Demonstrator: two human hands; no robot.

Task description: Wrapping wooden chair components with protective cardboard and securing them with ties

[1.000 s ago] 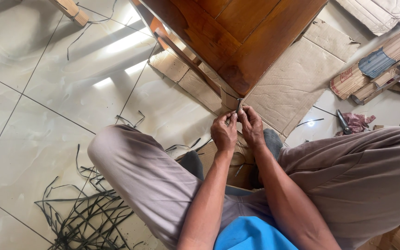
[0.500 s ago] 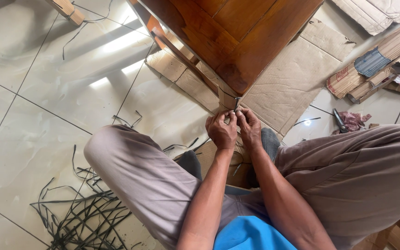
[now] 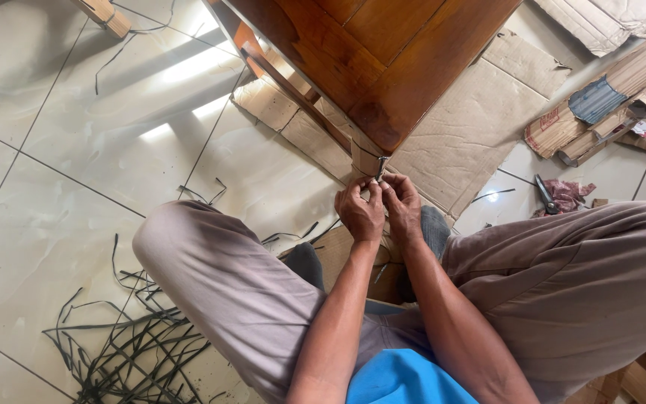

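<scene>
Shirt: a patch of my blue shirt [image 3: 401, 381] shows at the bottom edge, nearest to me.
Legs: I sit on the floor with my knees spread, in grey-brown trousers [image 3: 226, 292], both forearms running out between them.
Cut strips: a loose heap of thin dark strips [image 3: 125, 348] lies on the tiles beside my left knee.
Left hand: my left hand [image 3: 360, 213] is curled shut, fingertips pinching a thin dark strip [image 3: 380, 166] at the wooden leg.
Right hand: my right hand [image 3: 404, 206] is closed too, touching the left, its fingertips on the same strip from the other side.
Strip: it stands just above my fingertips, against the lower end of the furniture leg [image 3: 368, 157]; how it is wound I cannot tell.
Furniture: the leg belongs to a brown wooden piece [image 3: 383, 52] whose corner hangs over my hands.
Cardboard: flattened cardboard [image 3: 472, 127] lies under the piece and beyond my hands.
Tool: a dark-handled tool [image 3: 545, 193] lies on a reddish rag [image 3: 568, 194] past my right knee.
Far right: more cardboard scraps [image 3: 600, 105] are piled well apart from me.
Floor: pale glossy tiles [image 3: 46, 164] stretch away on the left.
</scene>
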